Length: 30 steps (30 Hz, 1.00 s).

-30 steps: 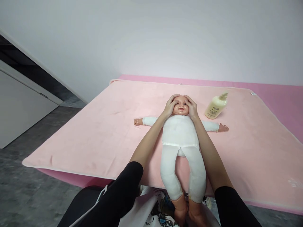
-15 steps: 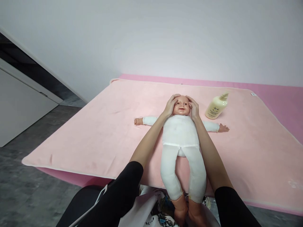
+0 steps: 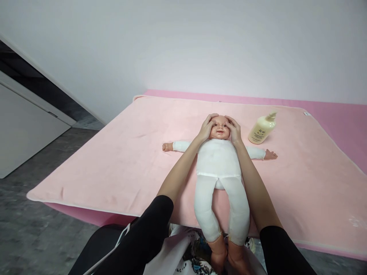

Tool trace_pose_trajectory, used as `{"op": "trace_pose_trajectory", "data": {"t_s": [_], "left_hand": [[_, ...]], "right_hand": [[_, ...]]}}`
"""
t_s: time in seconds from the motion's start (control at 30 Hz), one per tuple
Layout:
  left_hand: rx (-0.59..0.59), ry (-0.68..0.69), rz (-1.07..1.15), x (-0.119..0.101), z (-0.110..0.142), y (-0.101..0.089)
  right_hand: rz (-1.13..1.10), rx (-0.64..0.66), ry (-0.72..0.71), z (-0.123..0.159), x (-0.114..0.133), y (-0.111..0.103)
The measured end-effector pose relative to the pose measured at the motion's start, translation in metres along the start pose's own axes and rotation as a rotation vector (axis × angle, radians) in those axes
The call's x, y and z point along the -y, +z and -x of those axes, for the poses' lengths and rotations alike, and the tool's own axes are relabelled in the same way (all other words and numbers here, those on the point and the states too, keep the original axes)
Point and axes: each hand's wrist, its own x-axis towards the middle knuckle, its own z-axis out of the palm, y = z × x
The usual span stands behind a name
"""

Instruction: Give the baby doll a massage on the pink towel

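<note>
A baby doll (image 3: 219, 157) with a white cloth body lies on its back, arms spread wide and feet toward me. My left hand (image 3: 207, 127) curves around the left side of its head as I see it, fingers up by the crown and thumb near the brow. Against the opposite side, my right hand (image 3: 234, 129) cups the head in the same way. The doll's face shows between both hands; the sides of its head are covered. A pale yellow pump bottle (image 3: 259, 131) stands to the right of my right hand, untouched.
A light pink blanket (image 3: 114, 152) is spread under the doll over a darker pink surface (image 3: 338, 118). Behind it rises a white wall (image 3: 200, 46). The doll's feet reach past the near edge, over my lap. A white cable (image 3: 114, 246) runs by my left sleeve.
Both hands stay on the doll's head; their fingers have shifted only very slightly near the brow and temples. The doll and the bottle look unmoved.
</note>
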Motion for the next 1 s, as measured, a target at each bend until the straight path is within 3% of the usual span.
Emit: {"op": "trace_pose_trajectory", "data": {"t_s": [0.27, 0.53, 1.0], "left_hand": [[-0.012, 0.062, -0.014, 0.0073, -0.0005, -0.0009], [-0.007, 0.071, -0.021, 0.0023, 0.0022, -0.0002], [-0.012, 0.041, 0.005, 0.0012, 0.0021, -0.0001]], "right_hand": [[0.000, 0.012, 0.052, 0.0012, 0.0012, -0.0008], [0.078, 0.013, -0.053, 0.0039, 0.0008, -0.0001], [0.023, 0.003, -0.031, 0.0008, -0.0026, -0.0009]]}}
